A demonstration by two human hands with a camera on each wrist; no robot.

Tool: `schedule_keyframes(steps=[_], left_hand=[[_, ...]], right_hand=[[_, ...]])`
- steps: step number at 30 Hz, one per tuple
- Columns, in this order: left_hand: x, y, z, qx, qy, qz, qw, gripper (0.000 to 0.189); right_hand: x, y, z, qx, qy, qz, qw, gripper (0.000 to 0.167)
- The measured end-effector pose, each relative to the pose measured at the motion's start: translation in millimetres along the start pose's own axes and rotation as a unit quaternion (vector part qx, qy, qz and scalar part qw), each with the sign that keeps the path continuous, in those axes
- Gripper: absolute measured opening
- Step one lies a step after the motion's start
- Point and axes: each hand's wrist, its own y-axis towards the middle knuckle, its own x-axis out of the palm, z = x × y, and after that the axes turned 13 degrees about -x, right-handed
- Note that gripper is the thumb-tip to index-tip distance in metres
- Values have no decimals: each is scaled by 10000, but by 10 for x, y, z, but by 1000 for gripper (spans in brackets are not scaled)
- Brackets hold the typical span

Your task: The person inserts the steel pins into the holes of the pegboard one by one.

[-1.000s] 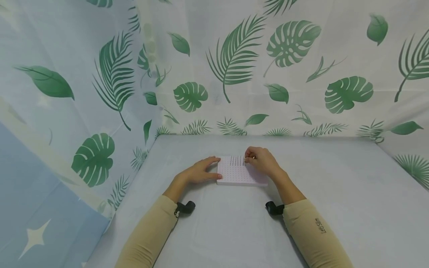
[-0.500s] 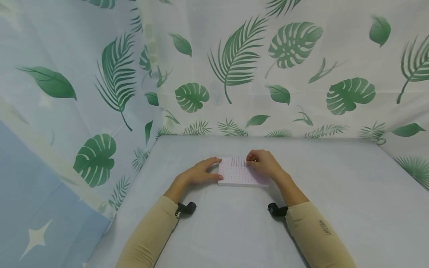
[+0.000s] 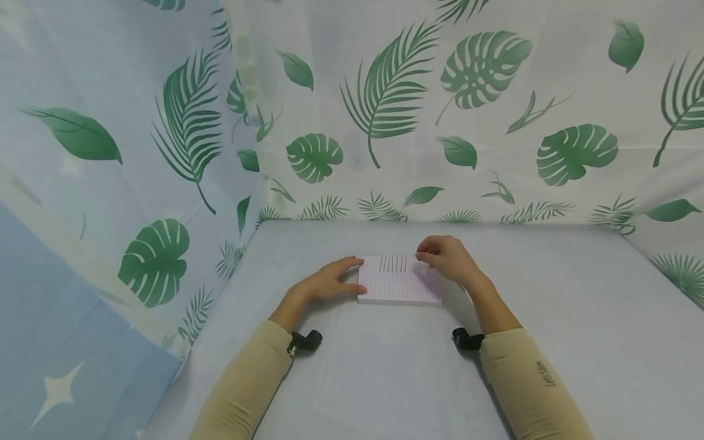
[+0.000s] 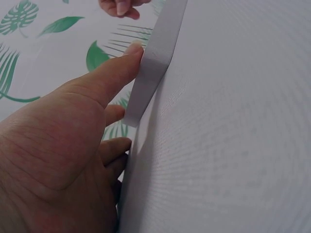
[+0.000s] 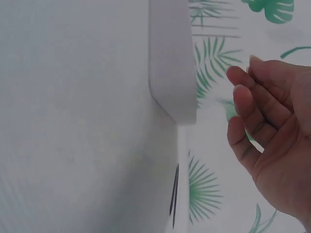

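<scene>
A white board [image 3: 393,290] with rows of small holes lies flat on the table. Several thin dark pins [image 3: 393,264] stand upright in a row near its far edge. My left hand [image 3: 329,282] rests at the board's left side, its straight thumb and finger touching near the two left corners. In the left wrist view the thumb [image 4: 121,63] presses on the board's edge [image 4: 155,58]. Above the far right corner is my right hand [image 3: 450,258], with thumb and fingers loosely bent. Nothing shows between those fingers in the right wrist view, where the hand [image 5: 277,111] is apart from the board.
Thin dark sticks [image 5: 174,196] lie on the table to the right of the board, partly hidden by the right wrist in the head view. A pale cloth covers the table [image 3: 374,366]. Behind it hangs a leaf-print curtain [image 3: 396,122].
My right hand has drawn away from the row of pins, rising and moving right, and a pin now stands upright where its fingertips were. The left hand stays at the board's left side.
</scene>
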Motion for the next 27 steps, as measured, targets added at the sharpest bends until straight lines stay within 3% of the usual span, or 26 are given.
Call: schedule_keyframes(steps=[18, 27], left_hand=[[-10, 1, -24, 118, -183, -11, 9998, 85], [11, 14, -29, 156, -190, 17, 9997, 84]], right_hand=[[-344, -157, 152, 353, 261, 98, 9990, 23], [-413, -227, 253, 583, 280, -210, 9977, 27]])
